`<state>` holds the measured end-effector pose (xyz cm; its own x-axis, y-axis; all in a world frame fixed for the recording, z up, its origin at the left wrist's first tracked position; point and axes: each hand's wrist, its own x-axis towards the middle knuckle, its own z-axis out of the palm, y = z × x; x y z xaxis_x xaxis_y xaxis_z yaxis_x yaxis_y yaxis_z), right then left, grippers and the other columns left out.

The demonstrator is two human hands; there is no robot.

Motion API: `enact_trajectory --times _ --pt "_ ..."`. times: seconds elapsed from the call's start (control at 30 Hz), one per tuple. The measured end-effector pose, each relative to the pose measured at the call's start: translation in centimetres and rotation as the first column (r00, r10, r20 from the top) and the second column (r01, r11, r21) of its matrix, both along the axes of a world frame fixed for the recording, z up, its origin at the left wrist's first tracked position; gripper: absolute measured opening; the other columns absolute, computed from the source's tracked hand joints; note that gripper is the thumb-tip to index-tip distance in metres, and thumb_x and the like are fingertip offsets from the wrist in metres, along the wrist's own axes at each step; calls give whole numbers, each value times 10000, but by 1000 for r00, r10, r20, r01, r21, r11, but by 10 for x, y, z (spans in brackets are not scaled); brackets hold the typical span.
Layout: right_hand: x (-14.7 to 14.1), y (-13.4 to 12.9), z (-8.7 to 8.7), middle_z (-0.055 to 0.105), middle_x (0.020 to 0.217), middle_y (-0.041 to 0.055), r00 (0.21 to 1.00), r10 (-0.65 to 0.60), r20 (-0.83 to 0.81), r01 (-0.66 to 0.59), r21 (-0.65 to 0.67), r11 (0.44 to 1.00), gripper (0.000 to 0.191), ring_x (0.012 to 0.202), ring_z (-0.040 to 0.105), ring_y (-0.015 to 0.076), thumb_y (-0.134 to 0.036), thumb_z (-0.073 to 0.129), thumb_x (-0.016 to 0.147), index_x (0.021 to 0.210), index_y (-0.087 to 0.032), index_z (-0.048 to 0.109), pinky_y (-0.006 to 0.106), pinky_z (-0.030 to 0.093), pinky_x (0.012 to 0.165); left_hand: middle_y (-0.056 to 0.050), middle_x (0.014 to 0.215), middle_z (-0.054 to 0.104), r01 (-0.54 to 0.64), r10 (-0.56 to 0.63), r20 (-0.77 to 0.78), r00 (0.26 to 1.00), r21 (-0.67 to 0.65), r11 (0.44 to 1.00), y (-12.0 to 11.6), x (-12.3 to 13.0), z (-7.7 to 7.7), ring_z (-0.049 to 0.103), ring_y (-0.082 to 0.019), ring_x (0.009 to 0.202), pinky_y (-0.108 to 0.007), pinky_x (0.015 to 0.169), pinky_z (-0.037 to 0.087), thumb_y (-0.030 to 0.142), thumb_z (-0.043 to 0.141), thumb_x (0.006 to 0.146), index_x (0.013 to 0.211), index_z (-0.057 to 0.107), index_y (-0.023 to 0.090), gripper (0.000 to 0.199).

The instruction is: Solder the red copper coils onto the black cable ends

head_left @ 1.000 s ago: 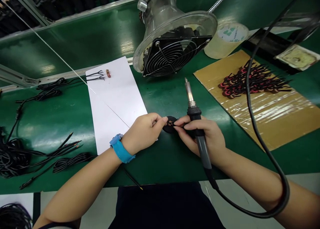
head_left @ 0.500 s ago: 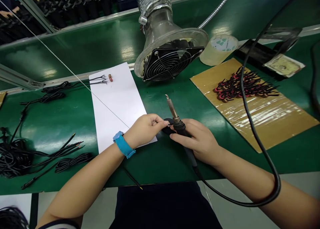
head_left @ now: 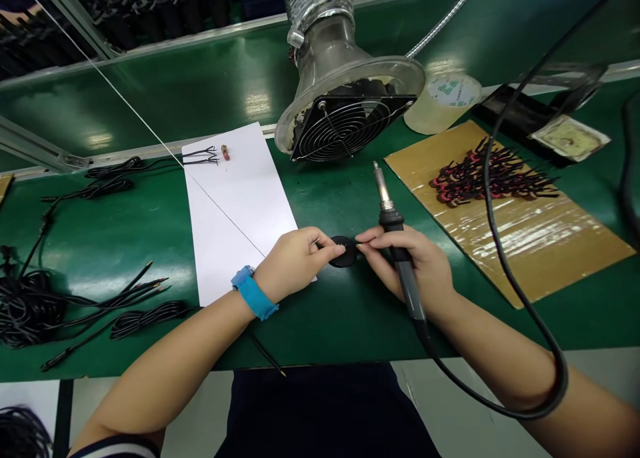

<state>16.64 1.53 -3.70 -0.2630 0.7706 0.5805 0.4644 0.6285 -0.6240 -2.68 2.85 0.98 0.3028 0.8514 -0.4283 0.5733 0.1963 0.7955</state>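
Note:
My left hand (head_left: 295, 261), wearing a blue wristband (head_left: 254, 295), is closed with thumb and forefinger pinched over a round black disc (head_left: 344, 261). A thin solder wire (head_left: 220, 208) runs from the upper left into this hand. My right hand (head_left: 417, 258) grips a soldering iron (head_left: 409, 281), its metal tip pointing up and away from me. The thumb and forefinger of that hand come close together at the disc's right edge; whether they pinch a small piece is too fine to tell. Something small and light-coloured shows on the disc by my left fingertips.
A fume extractor (head_left: 350, 121) hangs beyond my hands. Brown board (head_left: 540, 251) at right carries a pile of small black-and-red wired parts (head_left: 487, 175). White paper (head_left: 235, 205) lies left, with black cables (head_left: 35, 311) beyond it. A tape roll (head_left: 443, 105) stands at the back.
My right hand has shifted right, away from my left fingers, and the soldering iron has moved right with it. More of the black disc shows. The view has shifted slightly.

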Motion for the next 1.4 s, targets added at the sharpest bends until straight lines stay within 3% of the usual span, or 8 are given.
enact_trajectory --times 0.17,0.3,0.43,0.6,0.77,1.03,1.2,1.4 --pt "-7 0 -1 646 896 17 997 -9 -74 2 -94 996 239 822 648 117 -103 642 756 905 -219 495 266 537 776 41 585 485 165 -124 -205 971 195 967 -31 -27 32 460 -110 518 -223 480 323 456 534 850 1023 601 223 298" --pt "-11 3 -1 642 837 7 995 -6 -99 -6 -125 992 239 776 651 113 -119 642 762 898 -215 472 259 541 736 -2 793 554 678 -561 -445 698 155 719 -72 -49 38 509 -136 568 -247 471 313 340 663 779 1091 588 257 332" --pt "-9 5 -1 628 834 5 999 25 -28 -26 -32 999 222 765 634 114 -94 596 781 910 -221 469 272 538 709 -29 852 557 807 -632 -572 522 93 583 -97 -57 22 503 -145 551 -268 448 323 168 617 786 920 613 207 139" --pt "-5 3 0 627 889 26 971 47 236 -99 215 972 253 800 596 139 -42 532 798 966 -226 489 300 501 688 -25 808 589 745 -566 -517 643 248 620 -100 -64 15 538 -144 607 -264 501 410 152 409 910 777 593 189 230" --pt "-3 -1 7 647 834 10 910 -58 410 -116 387 915 263 822 593 158 -47 553 802 976 -238 501 301 441 672 -12 859 671 493 -285 -426 858 530 690 -90 -74 42 607 -137 723 -254 628 479 216 473 916 944 563 200 96" --pt "-1 -6 12 674 840 16 873 -87 480 -139 415 899 240 817 605 167 -63 526 820 987 -235 510 318 436 683 55 748 684 132 209 -249 946 882 452 -54 -56 73 599 -76 624 -185 587 478 256 661 802 866 602 249 87" --pt "-1 -6 16 674 995 52 964 -67 259 -12 292 956 322 818 622 177 -21 558 756 984 -240 499 352 463 701 17 785 696 -61 180 -77 981 754 655 -34 -37 48 623 -94 633 -195 572 505 349 644 800 856 669 216 147" --pt "1 -3 21 680 967 68 986 -93 138 58 237 970 346 748 620 184 -22 572 739 1002 -238 513 373 481 671 4 829 682 84 18 -148 989 652 754 -40 -54 37 607 -93 676 -203 632 507 239 636 816 987 664 216 175"
